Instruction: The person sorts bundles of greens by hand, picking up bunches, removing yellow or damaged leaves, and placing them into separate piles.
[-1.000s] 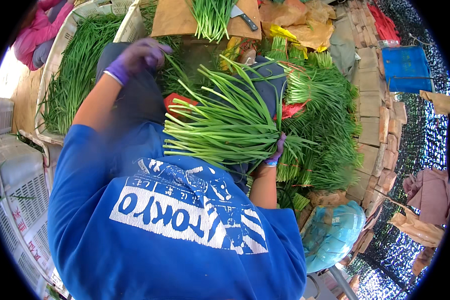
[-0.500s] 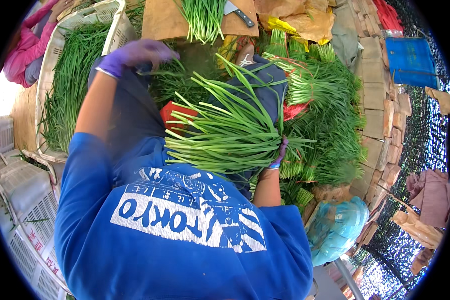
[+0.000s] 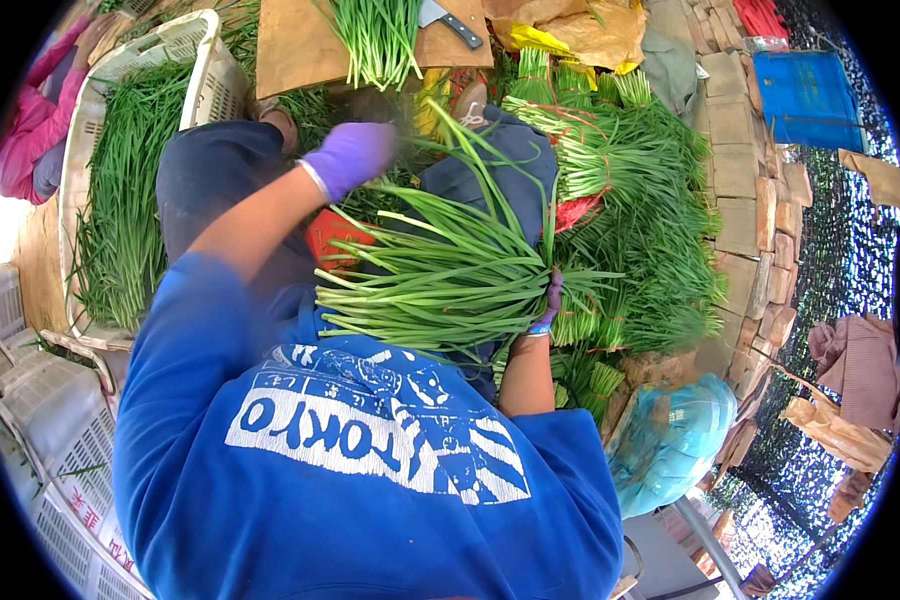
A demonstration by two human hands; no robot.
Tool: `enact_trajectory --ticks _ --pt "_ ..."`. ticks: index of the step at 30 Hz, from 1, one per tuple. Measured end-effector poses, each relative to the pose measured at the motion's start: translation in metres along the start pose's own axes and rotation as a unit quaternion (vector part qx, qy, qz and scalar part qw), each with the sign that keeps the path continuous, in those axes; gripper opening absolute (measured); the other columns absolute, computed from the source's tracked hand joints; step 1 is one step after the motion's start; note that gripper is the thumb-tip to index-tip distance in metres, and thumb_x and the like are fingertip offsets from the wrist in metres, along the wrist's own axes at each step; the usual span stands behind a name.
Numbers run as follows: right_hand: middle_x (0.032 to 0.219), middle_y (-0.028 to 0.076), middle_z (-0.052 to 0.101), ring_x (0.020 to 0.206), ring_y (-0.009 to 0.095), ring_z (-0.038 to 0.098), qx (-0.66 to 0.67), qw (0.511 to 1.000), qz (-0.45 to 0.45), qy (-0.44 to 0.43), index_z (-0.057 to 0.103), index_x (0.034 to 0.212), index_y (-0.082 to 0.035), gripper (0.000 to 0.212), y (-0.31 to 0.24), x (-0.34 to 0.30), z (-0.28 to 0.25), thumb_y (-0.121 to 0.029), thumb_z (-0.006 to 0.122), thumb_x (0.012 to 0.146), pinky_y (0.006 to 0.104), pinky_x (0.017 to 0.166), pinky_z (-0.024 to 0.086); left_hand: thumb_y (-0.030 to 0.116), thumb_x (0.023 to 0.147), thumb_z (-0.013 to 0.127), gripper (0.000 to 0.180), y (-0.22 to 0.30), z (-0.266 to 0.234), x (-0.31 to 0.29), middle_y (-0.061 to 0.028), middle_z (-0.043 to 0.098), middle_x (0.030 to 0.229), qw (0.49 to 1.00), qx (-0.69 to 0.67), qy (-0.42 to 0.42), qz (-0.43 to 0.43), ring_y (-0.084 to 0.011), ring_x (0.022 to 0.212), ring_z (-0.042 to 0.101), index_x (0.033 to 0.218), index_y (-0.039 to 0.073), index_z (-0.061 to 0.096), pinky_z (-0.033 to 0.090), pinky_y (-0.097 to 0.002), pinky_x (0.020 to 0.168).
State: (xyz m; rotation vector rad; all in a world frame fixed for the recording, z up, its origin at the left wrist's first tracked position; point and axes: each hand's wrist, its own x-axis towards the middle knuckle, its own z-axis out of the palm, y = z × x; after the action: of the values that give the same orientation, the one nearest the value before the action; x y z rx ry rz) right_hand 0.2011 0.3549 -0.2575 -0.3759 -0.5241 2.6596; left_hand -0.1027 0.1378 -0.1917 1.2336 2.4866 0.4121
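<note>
My right hand, in a purple glove, is closed around the leafy end of a loose bunch of green chives. The pale cut stems fan out to the left across my lap, with a few longer blades sticking up. My left hand, also gloved in purple, is held above the upper left stems of this bunch. Motion smears its fingers, so whether it pinches a stem is hidden. Beneath the stems, a red object shows between my legs.
Ahead, a wooden board carries more chives and a knife. A white crate of chives stands left. Tied bundles are piled right, beside a brick edge. A co-worker in pink sits far left.
My left hand has swung right, from over my left leg to above the chive stems. My right hand keeps its grip on the bunch. The whole view has shifted slightly.
</note>
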Motion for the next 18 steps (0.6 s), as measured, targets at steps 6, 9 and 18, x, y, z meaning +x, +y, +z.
enact_trajectory --ticks 6,9,18 --pt "0.105 0.013 0.054 0.098 0.036 0.05 -0.078 0.989 0.098 0.082 0.052 0.095 -0.016 0.033 -0.009 0.006 0.0 -0.027 0.066 0.068 0.0516 0.086 0.041 0.019 0.075 0.051 0.015 -0.071 -0.008 -0.055 -0.0139 0.061 0.069 0.981 0.176 -0.064 -0.048 -0.0283 0.065 0.061 0.083 0.008 0.058 0.047 -0.0402 0.057" --pt "0.106 0.014 0.053 0.096 0.036 0.051 -0.066 0.985 0.091 0.133 0.051 0.095 -0.016 0.033 -0.005 0.008 -0.008 -0.03 0.066 0.07 0.0512 0.085 0.042 0.024 0.075 0.054 0.026 -0.087 -0.025 -0.063 -0.0158 0.061 0.076 0.941 0.232 -0.241 -0.041 -0.0284 0.074 0.061 0.095 0.008 0.057 0.048 -0.0397 0.063" --pt "0.103 0.014 0.056 0.087 0.032 0.056 -0.106 0.983 0.095 0.116 0.047 0.113 -0.007 0.047 -0.006 0.014 -0.001 -0.039 0.052 0.078 0.0443 0.079 0.047 0.03 0.082 0.055 0.038 -0.002 0.003 0.028 -0.0026 0.056 0.081 0.603 -0.76 -0.201 -0.137 -0.0127 0.075 0.052 0.106 0.001 0.052 0.043 -0.0279 0.082"
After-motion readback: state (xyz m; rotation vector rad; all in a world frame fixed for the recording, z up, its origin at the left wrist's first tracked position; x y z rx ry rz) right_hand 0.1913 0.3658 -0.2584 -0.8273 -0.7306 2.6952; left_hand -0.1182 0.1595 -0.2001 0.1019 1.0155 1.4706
